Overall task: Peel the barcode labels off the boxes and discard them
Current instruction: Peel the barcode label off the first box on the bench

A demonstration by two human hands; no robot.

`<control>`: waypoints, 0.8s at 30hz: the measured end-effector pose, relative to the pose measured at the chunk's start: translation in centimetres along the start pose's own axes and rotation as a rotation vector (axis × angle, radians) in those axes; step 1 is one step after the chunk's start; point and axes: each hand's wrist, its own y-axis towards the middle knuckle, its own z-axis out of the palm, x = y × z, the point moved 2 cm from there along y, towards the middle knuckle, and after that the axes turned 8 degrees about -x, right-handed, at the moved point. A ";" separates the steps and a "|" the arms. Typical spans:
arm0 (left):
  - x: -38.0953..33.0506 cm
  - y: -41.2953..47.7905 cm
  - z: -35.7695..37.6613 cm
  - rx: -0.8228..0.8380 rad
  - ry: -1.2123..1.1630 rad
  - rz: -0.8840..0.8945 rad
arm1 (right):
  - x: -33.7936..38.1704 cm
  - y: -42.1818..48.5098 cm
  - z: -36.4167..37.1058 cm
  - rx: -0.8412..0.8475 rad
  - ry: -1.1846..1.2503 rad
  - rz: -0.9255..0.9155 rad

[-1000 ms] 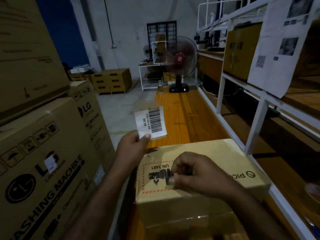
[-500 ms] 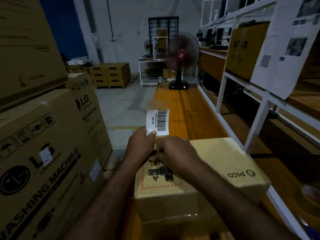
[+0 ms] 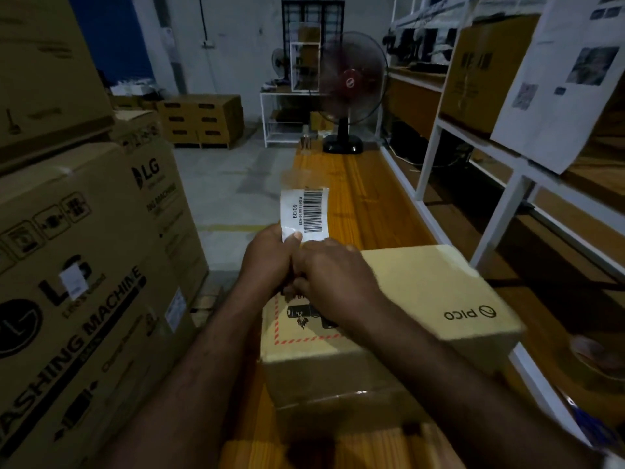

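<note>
above the left hand's (image 3: pixel 267 262) grip the barcode label (image 3: pixel 306 214) stands upright.

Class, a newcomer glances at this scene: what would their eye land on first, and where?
The white barcode label, pinched in the left hand and held up at centre, with the right hand curled beside it above the PICO box. Big LG washing machine cartons are stacked on the left, and a pedestal fan stands at the bench's far end.

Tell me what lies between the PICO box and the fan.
Head view: orange wooden bench top, with a small unclear item by the fan.
</note>
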 end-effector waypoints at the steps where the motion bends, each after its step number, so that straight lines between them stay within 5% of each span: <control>1: 0.0 0.0 -0.2 -0.003 0.005 0.004 | 0.5 -0.9 0.1 0.003 -0.013 -0.022; 9: 0.1 0.2 0.5 -0.062 0.120 0.062 | 2.3 -8.2 -1.7 0.330 -0.061 0.053; 24: 0.3 0.8 0.8 -0.041 0.293 0.135 | 1.7 -5.9 -1.7 0.456 -0.098 0.144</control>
